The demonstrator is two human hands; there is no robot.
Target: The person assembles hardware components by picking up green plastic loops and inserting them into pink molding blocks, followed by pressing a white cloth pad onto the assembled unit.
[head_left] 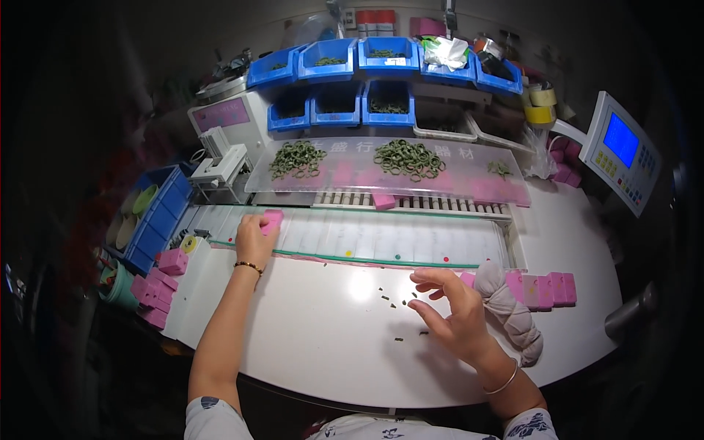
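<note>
My left hand (256, 240) reaches over the left part of the white conveyor strip (323, 232), fingers closed round a small pink block (273, 220). Above the white tabletop (323, 323), to the right, my right hand (455, 312) has thumb and fingers apart, with nothing visible between them. Several small dark green bits (393, 306) are scattered on the table near its fingertips. Beyond the strip, green ring-shaped pieces lie in a left heap (297, 160) and a larger middle heap (408, 159) on a clear raised shelf (348, 180).
Pink blocks stand in a row (544, 292) at right and in a stack (155, 288) at left. A twisted grey cloth (507, 315) lies beside my right hand. Blue bins (328, 70) line the back. A control panel (622, 150) juts in at right; a blue crate (158, 224) stands left.
</note>
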